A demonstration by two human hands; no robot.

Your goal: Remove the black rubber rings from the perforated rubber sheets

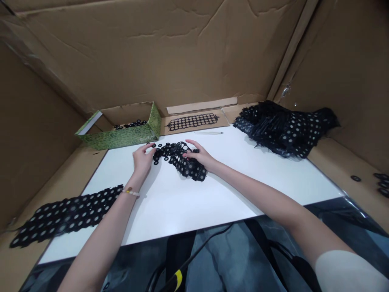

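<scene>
My left hand [142, 160] is beside the left end of a small heap of loose black rubber rings [164, 151]. Its thumb and forefinger are slightly apart at the nearest rings, and I see nothing firmly held between them. A crumpled black perforated rubber sheet [190, 167] adjoins the heap on the right. My right hand [202, 156] grips this sheet, with the thumb over it and the forefinger stretched along its far side. Part of the sheet is hidden under the palm.
A green-sided box [121, 140] with black rings stands at the back left. Beside it lie a flat perforated piece [193, 121] on cardboard and a white pen-like tool [209, 133]. Perforated sheets are piled back right [282, 127], with one strip [69, 215] front left. Cardboard walls [170, 52] surround the table.
</scene>
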